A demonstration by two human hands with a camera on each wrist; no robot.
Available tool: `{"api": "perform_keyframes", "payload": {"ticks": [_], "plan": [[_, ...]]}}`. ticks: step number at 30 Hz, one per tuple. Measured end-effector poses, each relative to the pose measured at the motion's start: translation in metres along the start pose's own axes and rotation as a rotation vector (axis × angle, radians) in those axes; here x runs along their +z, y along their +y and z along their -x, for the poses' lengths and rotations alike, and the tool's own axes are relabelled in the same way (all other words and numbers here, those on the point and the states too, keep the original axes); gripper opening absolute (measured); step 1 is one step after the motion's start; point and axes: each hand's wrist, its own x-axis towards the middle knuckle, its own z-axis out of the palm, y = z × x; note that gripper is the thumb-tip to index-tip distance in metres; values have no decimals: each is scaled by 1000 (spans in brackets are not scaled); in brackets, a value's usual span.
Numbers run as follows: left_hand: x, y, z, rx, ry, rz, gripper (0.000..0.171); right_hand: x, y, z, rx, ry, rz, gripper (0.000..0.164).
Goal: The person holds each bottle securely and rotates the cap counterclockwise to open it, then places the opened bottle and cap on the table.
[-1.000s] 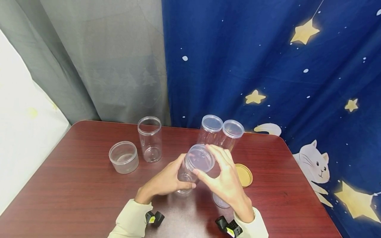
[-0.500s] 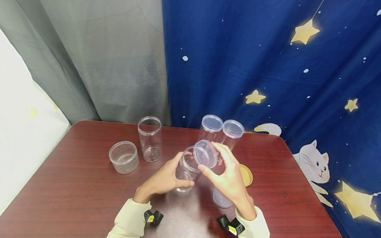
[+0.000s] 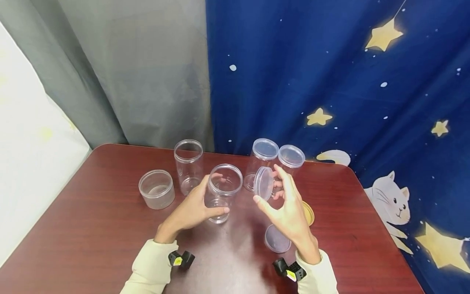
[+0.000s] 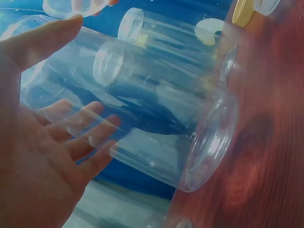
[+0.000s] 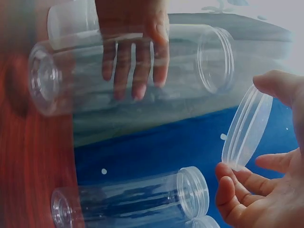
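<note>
In the head view my left hand holds a tall clear jar, thumb on the near side and fingers round the far side. Its mouth is uncovered. The left wrist view shows the same jar between thumb and spread fingers; whether its base touches the table I cannot tell. To its right, my right hand pinches a clear round lid by the edge between thumb and fingertips. That lid is tilted on its side and apart from the jar's threaded rim in the right wrist view.
A short clear tub and a tall lidless jar stand at left on the red-brown table. Two lidded jars stand behind the right hand. Near the right wrist lie a clear lid and a partly hidden gold lid.
The right hand has lifted the lid off the held jar and moved it right, turning it on its side. The left hand has brought the jar slightly left and more upright.
</note>
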Motion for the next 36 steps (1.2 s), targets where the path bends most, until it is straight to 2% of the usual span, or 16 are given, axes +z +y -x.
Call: {"api": "perform_keyframes", "payload": {"ticks": [6, 14, 21, 32, 36], "plan": [[-9, -4, 3, -12, 41, -13, 82, -8, 8, 0, -7, -18, 70, 88], [-18, -9, 9, -36, 88, -81, 82, -18, 28, 2, -54, 8, 136, 80], [-25, -15, 18, -75, 86, -127, 85, -29, 45, 9, 47, 6, 140, 80], [-35, -25, 27, -87, 99, -88, 82, -39, 71, 18, 138, 29, 203, 73], [-37, -27, 30, -90, 99, -94, 82, -45, 81, 18, 188, 1, 228, 80]]}}
